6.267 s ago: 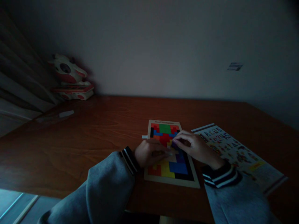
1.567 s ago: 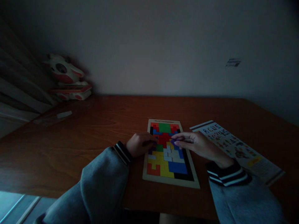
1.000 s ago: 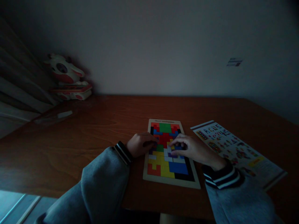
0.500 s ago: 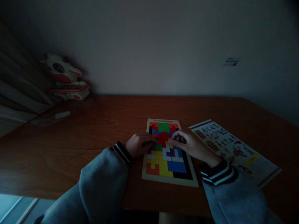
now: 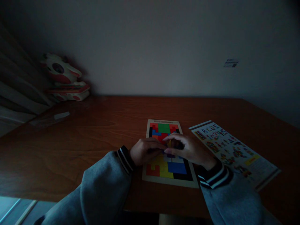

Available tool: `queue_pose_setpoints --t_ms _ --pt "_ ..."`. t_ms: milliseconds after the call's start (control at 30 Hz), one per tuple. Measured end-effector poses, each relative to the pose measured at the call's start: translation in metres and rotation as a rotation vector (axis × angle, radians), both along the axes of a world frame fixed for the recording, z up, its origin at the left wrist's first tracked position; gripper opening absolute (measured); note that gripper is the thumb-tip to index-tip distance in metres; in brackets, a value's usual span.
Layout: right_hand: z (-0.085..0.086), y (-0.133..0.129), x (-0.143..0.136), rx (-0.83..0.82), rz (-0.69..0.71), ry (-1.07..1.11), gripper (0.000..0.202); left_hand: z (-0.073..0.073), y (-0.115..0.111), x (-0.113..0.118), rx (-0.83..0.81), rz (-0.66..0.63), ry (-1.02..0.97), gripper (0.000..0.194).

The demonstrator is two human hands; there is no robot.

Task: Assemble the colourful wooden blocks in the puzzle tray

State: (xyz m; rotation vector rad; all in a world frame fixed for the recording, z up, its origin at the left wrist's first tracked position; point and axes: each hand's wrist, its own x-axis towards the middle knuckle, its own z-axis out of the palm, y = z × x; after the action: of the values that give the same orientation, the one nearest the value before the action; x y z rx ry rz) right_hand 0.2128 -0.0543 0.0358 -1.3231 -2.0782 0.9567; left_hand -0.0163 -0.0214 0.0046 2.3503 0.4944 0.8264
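A pale wooden tray puzzle (image 5: 170, 184) lies on the table, filled with flat coloured block pieces in red, green, blue, yellow, white and purple. Over its middle my two hands meet. My right hand (image 5: 187, 149) curls from the right, thumb and forefinger closed around a small yellow puzzle piece (image 5: 170, 143). From the left, my left hand (image 5: 148, 150) reaches in with fingers pressed together, its tips almost touching the right thumb. What the left fingertips hold, if anything, is hidden. Below the hands a large blue block (image 5: 177, 167) sits in the tray.
A printed sheet (image 5: 234, 150) with colourful figures lies to the right of the puzzle. At the back left of the wooden table (image 5: 105, 125) stands a white and red cow-shaped toy (image 5: 63, 76). Behind is a wall, with a curtain (image 5: 18, 84) at the left.
My hands have come together over the middle of the puzzle. The left moved right and slightly nearer; the right shifted left, and a yellow piece now shows between its fingers.
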Motion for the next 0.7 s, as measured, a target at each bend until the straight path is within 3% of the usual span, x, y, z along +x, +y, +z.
queue_pose_setpoints --t_ms 167,300,467,600,700 --pt "-0.005 0.001 0.001 0.048 0.004 0.017 0.042 0.001 -0.003 0.002 -0.064 0.072 -0.017 0.026" --pt "-0.009 0.001 0.001 -0.019 -0.033 0.083 0.039 -0.001 -0.004 0.002 -0.098 0.109 -0.005 0.034" --pt "-0.017 0.005 0.005 -0.026 -0.118 0.218 0.030 -0.002 -0.003 0.003 -0.273 0.151 -0.057 0.047" --pt "-0.019 0.009 0.007 0.043 -0.218 0.279 0.030 0.001 -0.001 0.002 -0.336 0.228 -0.048 0.024" --pt "-0.019 0.011 0.009 0.072 -0.219 0.273 0.030 0.002 -0.001 0.002 -0.359 0.242 -0.051 0.019"
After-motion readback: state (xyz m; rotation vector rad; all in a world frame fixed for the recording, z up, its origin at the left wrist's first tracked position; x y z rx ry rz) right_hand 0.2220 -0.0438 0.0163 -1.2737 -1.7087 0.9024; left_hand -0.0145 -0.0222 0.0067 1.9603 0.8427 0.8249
